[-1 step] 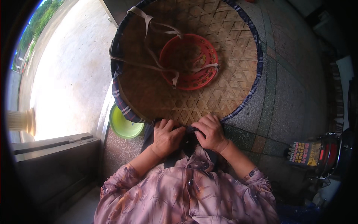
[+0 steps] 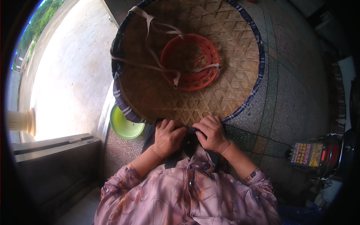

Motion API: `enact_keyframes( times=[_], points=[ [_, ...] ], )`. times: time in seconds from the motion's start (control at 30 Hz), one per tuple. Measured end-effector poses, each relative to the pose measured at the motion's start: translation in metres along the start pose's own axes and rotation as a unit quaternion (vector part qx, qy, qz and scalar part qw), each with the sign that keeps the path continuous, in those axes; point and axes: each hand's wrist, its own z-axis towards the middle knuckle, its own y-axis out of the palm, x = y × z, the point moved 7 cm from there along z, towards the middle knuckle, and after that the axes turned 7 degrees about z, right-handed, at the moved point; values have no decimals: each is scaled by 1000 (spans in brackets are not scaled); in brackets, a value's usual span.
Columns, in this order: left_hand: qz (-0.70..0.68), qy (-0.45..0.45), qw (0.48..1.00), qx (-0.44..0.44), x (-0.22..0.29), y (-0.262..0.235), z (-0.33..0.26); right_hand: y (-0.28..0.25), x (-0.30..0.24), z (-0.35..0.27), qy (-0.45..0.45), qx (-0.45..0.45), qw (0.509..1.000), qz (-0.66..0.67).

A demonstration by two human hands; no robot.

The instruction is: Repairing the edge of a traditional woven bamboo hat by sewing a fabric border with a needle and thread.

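A wide woven bamboo basket (image 2: 240,48), its rim wrapped in dark and plaid cloth (image 2: 258,75), stands right in front of me. At its near edge my left hand (image 2: 167,137) is closed on dark cloth (image 2: 191,131), fingers curled over the rim. Just beside it, my right hand (image 2: 212,132) grips the same dark cloth, thumb bent toward the left hand. The fingertips of both hands are partly hidden. Inside the basket lies a round red plastic basket (image 2: 191,88) with small bits in it. Pale cloth straps (image 2: 150,18) run from the rim across the red basket.
A green basin (image 2: 125,125) sits on the floor left of the basket. Farther left are a dark door panel (image 2: 56,157) and a bright doorway. On the right stands a round dark appliance (image 2: 330,157) with a printed label, on the speckled tile floor (image 2: 292,108).
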Motion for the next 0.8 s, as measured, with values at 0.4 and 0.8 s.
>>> enact_keyframes(
  times=[0.4,0.8],
  points=[
    [-17,10,1000,-16,0,5,2,7,4,0,-5,-24,1000,17],
    [-18,-19,999,-35,6,11,12,16,8,5,26,-53,998,-18]
  ],
)
